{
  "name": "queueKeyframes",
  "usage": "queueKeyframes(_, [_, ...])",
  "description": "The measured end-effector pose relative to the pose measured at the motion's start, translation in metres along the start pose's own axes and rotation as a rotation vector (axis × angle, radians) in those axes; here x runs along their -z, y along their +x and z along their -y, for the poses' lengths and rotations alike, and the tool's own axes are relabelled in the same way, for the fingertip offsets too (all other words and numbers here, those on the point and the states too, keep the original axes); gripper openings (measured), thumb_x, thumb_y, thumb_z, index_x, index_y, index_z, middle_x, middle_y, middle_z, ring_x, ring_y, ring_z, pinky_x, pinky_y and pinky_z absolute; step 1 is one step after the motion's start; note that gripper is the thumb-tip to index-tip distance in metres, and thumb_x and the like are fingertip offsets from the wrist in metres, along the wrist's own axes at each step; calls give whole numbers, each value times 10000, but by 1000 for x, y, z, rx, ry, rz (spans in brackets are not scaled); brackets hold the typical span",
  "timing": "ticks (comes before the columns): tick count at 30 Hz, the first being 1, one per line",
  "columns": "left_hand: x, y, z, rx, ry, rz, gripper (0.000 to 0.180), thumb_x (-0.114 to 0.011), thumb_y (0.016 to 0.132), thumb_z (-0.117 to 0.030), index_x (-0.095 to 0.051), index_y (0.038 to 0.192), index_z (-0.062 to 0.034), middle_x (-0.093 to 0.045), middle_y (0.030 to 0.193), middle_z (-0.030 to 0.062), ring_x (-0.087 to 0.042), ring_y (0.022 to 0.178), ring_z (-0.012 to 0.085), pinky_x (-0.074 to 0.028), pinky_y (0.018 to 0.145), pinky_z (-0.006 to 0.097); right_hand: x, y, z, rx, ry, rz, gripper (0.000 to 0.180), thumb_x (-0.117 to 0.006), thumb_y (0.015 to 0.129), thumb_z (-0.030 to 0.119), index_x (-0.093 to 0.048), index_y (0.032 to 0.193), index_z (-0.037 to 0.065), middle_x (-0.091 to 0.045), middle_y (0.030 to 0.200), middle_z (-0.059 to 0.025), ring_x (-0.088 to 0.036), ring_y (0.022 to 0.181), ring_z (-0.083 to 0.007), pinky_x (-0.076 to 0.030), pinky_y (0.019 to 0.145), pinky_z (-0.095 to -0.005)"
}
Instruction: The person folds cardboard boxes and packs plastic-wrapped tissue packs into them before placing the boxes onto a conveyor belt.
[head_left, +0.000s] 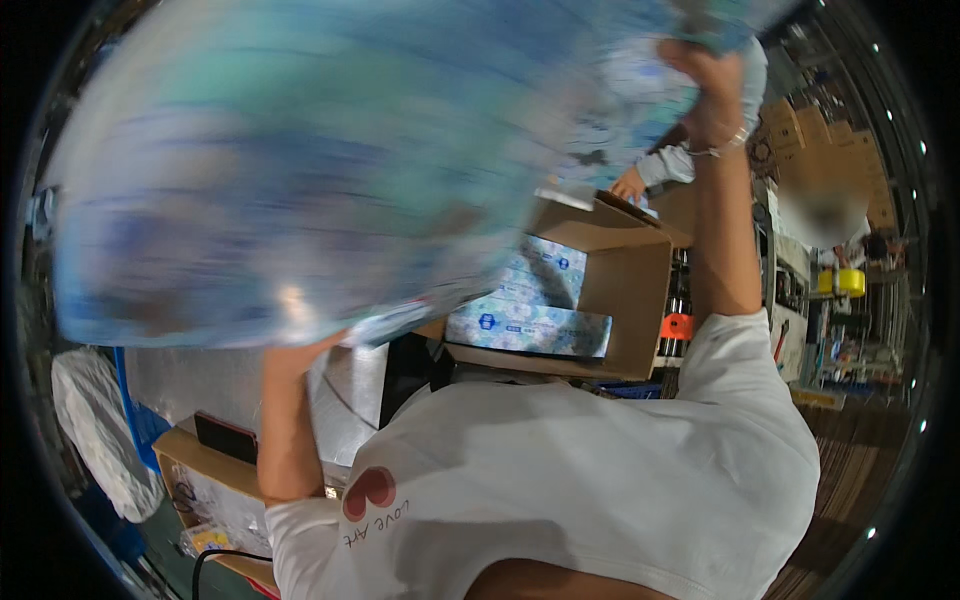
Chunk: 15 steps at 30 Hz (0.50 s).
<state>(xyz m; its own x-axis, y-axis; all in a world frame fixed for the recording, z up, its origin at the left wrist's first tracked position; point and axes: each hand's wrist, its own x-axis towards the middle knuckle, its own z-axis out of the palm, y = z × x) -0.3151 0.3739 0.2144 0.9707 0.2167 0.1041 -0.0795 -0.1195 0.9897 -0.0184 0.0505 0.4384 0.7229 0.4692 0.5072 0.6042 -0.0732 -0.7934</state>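
Observation:
A large, plastic-wrapped pack point(330, 170) in blurred blue, teal and white fills the upper left, raised in front of me. My right hand point(708, 80) is closed on its upper right end, the fingertips partly hidden. At the pack's lower edge my left hand point(305, 345) holds it from below, most of the fingers out of sight behind it. Beneath and to the right stands an open cardboard box point(628, 300). Blue floral cartons point(530, 328) lie inside it, partly covered by the pack.
A co-worker's hand point(630, 186) rests at the box's far flap. At left are a metal tabletop point(190, 385), a dark phone point(226, 437) on a small cardboard tray point(205, 468), and a white bag point(105, 430). Stacked brown cartons point(835, 150) stand at the far right.

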Motion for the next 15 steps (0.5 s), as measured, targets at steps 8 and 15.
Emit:
queueKeyframes(8, [-306, 63, 20, -541, 980, 734, 535, -618, 623, -73, -500, 1145, -72, -512, 1033, 140, -459, 981, 342, -353, 844, 447, 115, -132, 70, -26, -623, -275, 457, -640, 654, 234, -506, 1008, -22, -573, 853, -166, -554, 815, -283, -434, 763, -378])
queueKeyframes(15, [-377, 50, 121, -354, 554, 474, 348, -552, 725, -117, -547, 1063, -37, -521, 1049, 153, -469, 998, 319, -355, 867, 442, 22, -222, -77, -133, -850, 93, 597, -638, 642, 289, -422, 1099, -28, -510, 941, -205, -480, 887, -361, -365, 803, -426])
